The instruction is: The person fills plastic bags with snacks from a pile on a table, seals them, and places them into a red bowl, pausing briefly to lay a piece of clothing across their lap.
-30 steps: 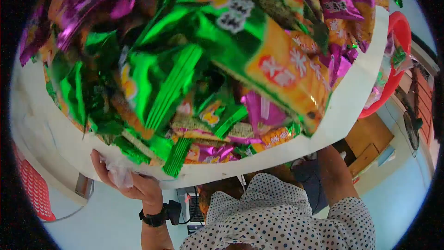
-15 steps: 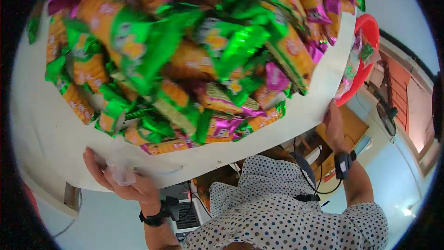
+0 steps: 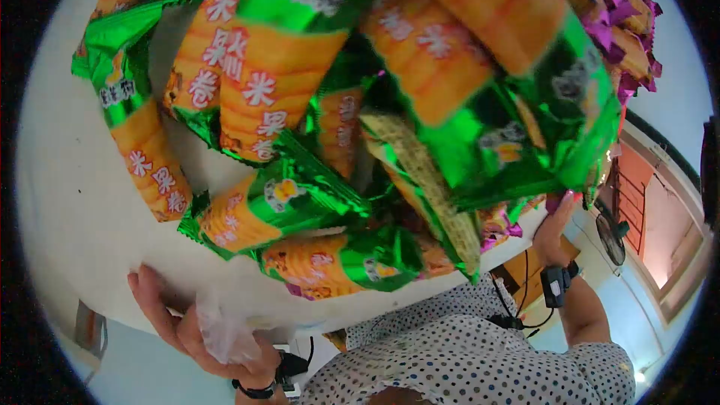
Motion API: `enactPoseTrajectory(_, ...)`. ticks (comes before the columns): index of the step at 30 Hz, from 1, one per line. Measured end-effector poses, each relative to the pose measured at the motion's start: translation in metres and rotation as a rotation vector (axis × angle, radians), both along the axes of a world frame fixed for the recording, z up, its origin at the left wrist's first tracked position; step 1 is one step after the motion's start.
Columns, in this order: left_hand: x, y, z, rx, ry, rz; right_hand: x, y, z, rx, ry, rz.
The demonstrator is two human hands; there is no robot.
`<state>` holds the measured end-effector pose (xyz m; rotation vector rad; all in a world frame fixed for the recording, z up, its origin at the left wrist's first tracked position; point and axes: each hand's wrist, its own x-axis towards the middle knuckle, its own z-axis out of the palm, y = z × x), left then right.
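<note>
A heap of wrapped snack packets (image 3: 281, 90), orange and green with some purple ones, fills the upper and middle view on the white table (image 3: 82, 202). My left hand (image 3: 199, 334) rests by the table's near edge, left of the heap. A crumpled clear plastic bag (image 3: 229, 330) is held in it, between thumb and fingers. On the right, my right hand (image 3: 556, 232) is at the table edge beside the heap. Its fingertips are partly behind the packets, so what they touch is hidden.
A black fan (image 3: 610, 238) stands beyond the table on the right, near an opening with a red ladder-like frame (image 3: 631, 206). Purple packets (image 3: 619, 15) lie at the heap's far right. Cables hang by my right wrist.
The view has moved much closer to the packets, which look larger. The red basket on the right is now almost wholly covered by them. My left hand keeps the plastic bag.
</note>
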<state>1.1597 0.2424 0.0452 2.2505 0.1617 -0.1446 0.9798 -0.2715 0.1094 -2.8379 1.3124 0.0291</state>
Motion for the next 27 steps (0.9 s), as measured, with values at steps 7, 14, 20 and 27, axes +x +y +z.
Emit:
enactPoseTrajectory(7,0.017,0.027,0.021,0.102,-0.059,-0.018,0.061,0.031,0.029,0.805,-0.575,-0.495)
enactPoseTrajectory(14,0.037,0.066,0.009,-0.182,-0.275,0.150,0.093,0.087,0.019,0.627,-0.476,-0.133)
enactPoseTrajectory(20,0.014,0.036,0.009,-0.261,-0.480,0.299,0.071,0.059,0.027,0.790,-0.425,0.163)
enactPoseTrajectory(27,-0.122,0.009,0.066,-0.777,-0.437,0.562,0.073,0.050,0.032,0.784,-0.458,0.333)
